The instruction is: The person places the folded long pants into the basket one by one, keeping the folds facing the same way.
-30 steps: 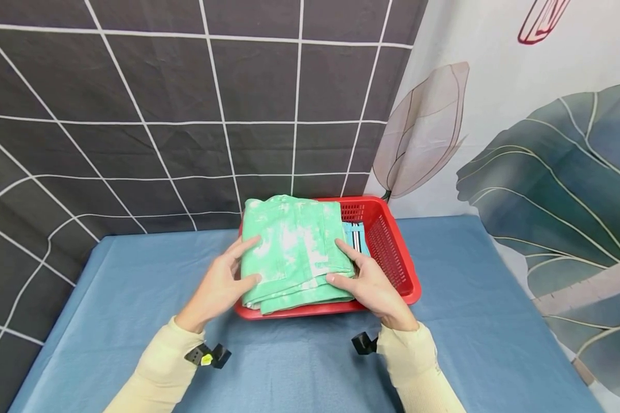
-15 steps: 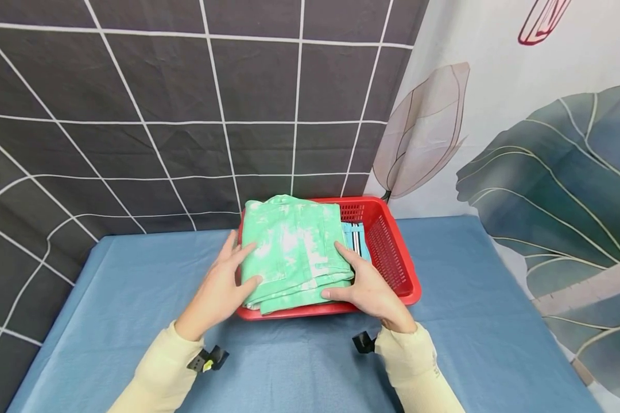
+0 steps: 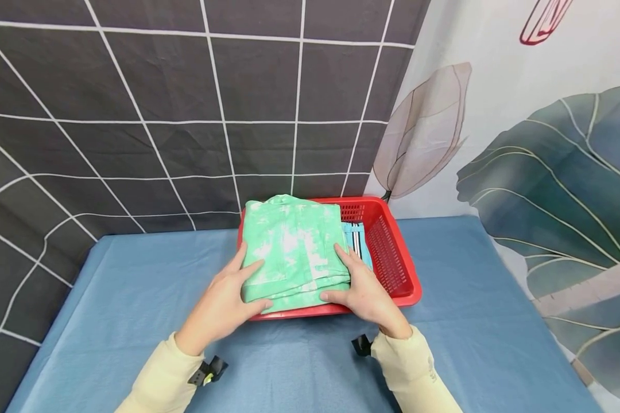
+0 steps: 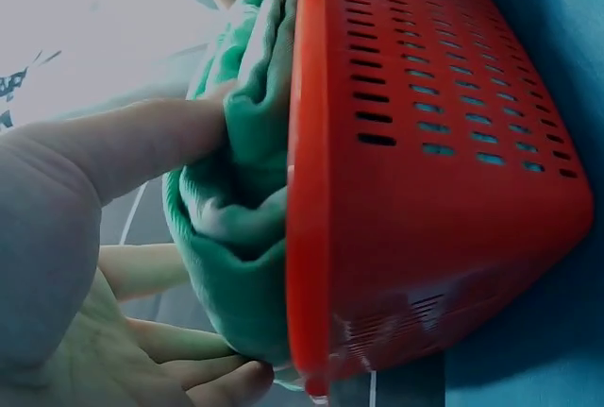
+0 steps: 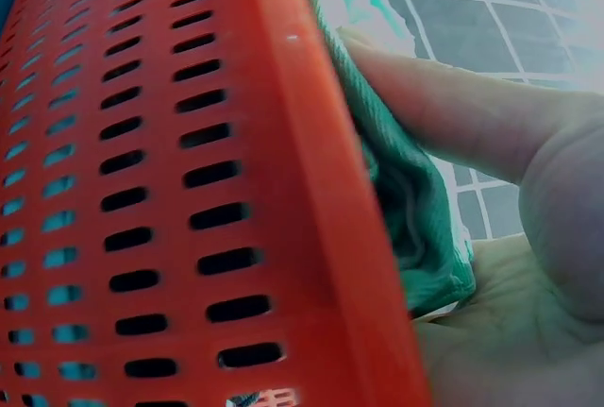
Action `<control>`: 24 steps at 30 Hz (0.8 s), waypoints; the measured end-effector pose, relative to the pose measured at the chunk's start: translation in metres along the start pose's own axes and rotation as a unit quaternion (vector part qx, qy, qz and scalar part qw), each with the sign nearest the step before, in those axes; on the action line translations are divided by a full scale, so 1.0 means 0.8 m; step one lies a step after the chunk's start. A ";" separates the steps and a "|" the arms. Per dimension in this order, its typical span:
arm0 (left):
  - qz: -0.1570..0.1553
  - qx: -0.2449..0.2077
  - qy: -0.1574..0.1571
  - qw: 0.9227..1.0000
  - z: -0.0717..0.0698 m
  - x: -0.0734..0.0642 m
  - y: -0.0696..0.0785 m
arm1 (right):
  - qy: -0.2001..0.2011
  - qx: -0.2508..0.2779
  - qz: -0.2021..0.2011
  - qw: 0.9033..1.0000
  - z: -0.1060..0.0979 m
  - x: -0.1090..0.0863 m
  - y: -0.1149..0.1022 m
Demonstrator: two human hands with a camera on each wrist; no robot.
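A folded green-and-white tie-dye garment lies in the red plastic basket, filling its left part and bulging above the rim. My left hand is at its front left corner, thumb on the front fold and fingers spread along the left side. In the left wrist view the thumb presses into the layered folds just over the rim. My right hand touches the garment's front right corner, thumb on the front edge, fingers extended along the right side. The fingers of both hands are mostly straight.
Beside the garment, a light blue item with black and white stripes lies lower in the basket. The basket stands on a table with a blue cloth, close to a dark grid-patterned curtain. A leaf-print curtain hangs at the right.
My left hand has slid toward the front corner, its thumb moving right along the garment's front fold. My right hand has shifted slightly left. The front edge looks a little more tucked in.
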State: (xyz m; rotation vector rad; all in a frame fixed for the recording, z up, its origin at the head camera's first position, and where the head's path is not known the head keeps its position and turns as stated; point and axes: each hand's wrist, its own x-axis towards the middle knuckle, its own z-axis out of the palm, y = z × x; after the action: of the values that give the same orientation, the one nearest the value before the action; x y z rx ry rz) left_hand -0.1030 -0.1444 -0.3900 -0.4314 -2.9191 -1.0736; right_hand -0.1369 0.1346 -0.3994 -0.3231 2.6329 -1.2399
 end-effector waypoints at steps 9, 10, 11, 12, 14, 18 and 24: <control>0.026 0.026 0.000 0.999 0.009 0.000 -0.010 | 0.001 -0.043 0.004 0.999 0.008 0.000 -0.003; 0.030 0.030 -0.001 0.999 0.009 0.002 -0.011 | 0.001 -0.048 0.003 0.999 0.008 0.000 -0.003; 0.035 0.034 -0.002 0.999 0.009 0.003 -0.012 | 0.000 -0.052 0.004 0.999 0.008 0.000 -0.003; 0.039 0.039 -0.003 0.998 0.010 0.003 -0.013 | 0.000 -0.055 0.005 0.998 0.008 0.000 -0.003; 0.044 0.045 -0.003 0.998 0.011 0.005 -0.014 | -0.005 -0.060 0.006 0.998 0.009 0.000 -0.003; 0.048 0.051 0.004 0.998 0.014 0.005 -0.016 | -0.009 -0.063 0.006 0.998 0.009 -0.001 -0.003; 0.043 0.043 0.029 0.998 0.018 0.000 -0.017 | -0.003 -0.063 -0.001 0.998 0.004 -0.004 -0.005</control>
State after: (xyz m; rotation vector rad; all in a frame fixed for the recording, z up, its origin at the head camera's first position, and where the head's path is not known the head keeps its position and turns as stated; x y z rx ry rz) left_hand -0.1052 -0.1454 -0.4095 -0.5105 -2.8539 -0.9293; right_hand -0.1328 0.1305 -0.3985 -0.3511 2.7112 -1.0741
